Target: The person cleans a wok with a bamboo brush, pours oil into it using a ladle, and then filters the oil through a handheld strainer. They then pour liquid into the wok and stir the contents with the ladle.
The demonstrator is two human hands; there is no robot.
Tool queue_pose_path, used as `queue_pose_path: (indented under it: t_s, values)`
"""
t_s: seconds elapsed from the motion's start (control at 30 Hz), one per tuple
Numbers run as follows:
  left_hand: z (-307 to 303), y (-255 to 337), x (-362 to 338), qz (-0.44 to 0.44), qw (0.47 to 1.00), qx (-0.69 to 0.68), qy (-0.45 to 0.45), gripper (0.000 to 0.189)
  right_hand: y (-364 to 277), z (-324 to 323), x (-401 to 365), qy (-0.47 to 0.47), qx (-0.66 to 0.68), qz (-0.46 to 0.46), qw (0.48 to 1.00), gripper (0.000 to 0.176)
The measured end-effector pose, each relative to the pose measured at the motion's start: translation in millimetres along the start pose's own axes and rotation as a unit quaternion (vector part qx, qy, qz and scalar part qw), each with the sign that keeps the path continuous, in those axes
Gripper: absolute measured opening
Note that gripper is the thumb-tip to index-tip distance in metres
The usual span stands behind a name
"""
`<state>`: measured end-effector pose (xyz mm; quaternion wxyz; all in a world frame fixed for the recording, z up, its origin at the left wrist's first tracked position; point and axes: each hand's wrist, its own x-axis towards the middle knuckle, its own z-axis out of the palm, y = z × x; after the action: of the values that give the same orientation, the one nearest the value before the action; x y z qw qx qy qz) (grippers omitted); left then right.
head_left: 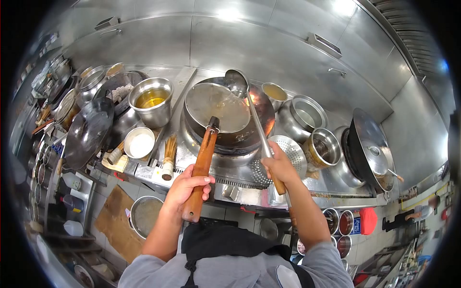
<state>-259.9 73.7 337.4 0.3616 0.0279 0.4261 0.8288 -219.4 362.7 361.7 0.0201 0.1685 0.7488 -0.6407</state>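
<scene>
My left hand (189, 187) is wrapped round the wooden handle of a wide, round mesh strainer (216, 105). Its disc lies over the dark wok (261, 122) on the stove. In my right hand (281, 165) is the long handle of a steel ladle (260, 126), gripped near its wooden end. The ladle's bowl reaches up to the far right rim of the strainer and overlaps it in this view. An orange glow shows on the right side of the wok. Most of the wok's inside is hidden behind the strainer.
Left of the wok stand a pot of yellow oil (151, 99), a white bowl (139, 143) and a bamboo brush (169, 156). To its right are a perforated ladle (290, 153), steel pots (308, 111) and a tilted wok (367, 144). A person (418, 213) stands far right.
</scene>
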Motion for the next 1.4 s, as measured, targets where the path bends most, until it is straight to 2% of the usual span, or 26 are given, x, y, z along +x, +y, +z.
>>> queue_pose_path:
  t_s: [0.17,0.23,0.33,0.43,0.47,0.53,0.57,0.63,0.67,0.7,0.73,0.77,0.8,0.83,0.87,0.97,1.1,1.23,1.33,1.4]
  values:
    - [2,3,0,-0.011,1.0,0.01,0.011,0.049,22,-51,-46,0.064,0.018,0.001,0.998,0.066]
    - [0,4,0,-0.018,1.0,0.016,0.002,0.049,32,-78,-66,0.122,0.004,-0.048,0.991,0.065]
    - [0,4,1,-0.011,1.0,0.012,0.016,0.042,33,-119,-104,0.201,-0.075,-0.005,0.977,0.061]
    - [-4,-1,5,0.003,0.999,0.038,0.021,0.04,55,-160,-124,0.303,-0.239,0.084,0.919,0.063]
    - [-3,-1,4,0.006,0.999,0.039,0.022,0.04,62,-173,-129,0.314,-0.237,0.091,0.915,0.063]
    - [1,-1,5,0.01,0.999,0.041,0.027,0.037,76,-201,-130,0.312,-0.352,0.14,0.871,0.061]
    - [2,-1,4,0.01,0.999,0.039,0.033,0.037,87,-215,-123,0.315,-0.351,0.145,0.87,0.061]
    - [-1,-2,8,0.01,0.999,0.044,0.024,0.037,104,-243,-107,0.278,-0.347,0.163,0.881,0.034]
    - [-1,-2,10,0.017,0.999,0.048,0.018,0.036,97,-249,-101,0.283,-0.344,0.166,0.88,0.034]
    - [1,-3,11,0.013,0.999,0.05,0.014,0.036,91,-252,-91,0.266,-0.141,0.218,0.929,0.018]
    - [3,-1,10,0.013,0.999,0.049,0.019,0.036,87,-252,-83,0.235,0.068,0.255,0.935,0.009]
    - [5,-1,11,0.015,0.999,0.046,0.025,0.037,86,-248,-79,0.237,0.069,0.255,0.935,0.009]
    - [5,-2,11,0.018,0.999,0.045,0.025,0.037,86,-244,-75,0.222,0.292,0.208,0.906,0.012]
    - [5,-3,11,0.017,0.999,0.045,0.025,0.037,87,-241,-71,0.195,0.5,0.152,0.83,0.019]
    - [6,-3,11,0.015,0.999,0.044,0.026,0.038,89,-236,-70,0.194,0.501,0.153,0.83,0.019]
    - [8,-2,7,0.008,0.998,0.051,0.028,0.039,97,-221,-74,0.141,0.703,0.009,0.697,0.021]
    - [11,0,3,0.0,0.998,0.059,0.037,0.039,90,-200,-81,0.136,0.725,-0.042,0.674,0.011]
    - [5,-4,4,-0.009,0.997,0.056,0.048,0.038,84,-200,-91,0.142,0.719,-0.052,0.678,0.015]
    - [0,-6,8,-0.015,0.998,0.057,0.034,0.04,74,-199,-97,0.123,0.691,-0.054,0.71,0.018]
    - [3,-5,8,-0.022,0.998,0.045,0.031,0.042,64,-197,-99,0.108,0.669,-0.043,0.734,0.014]
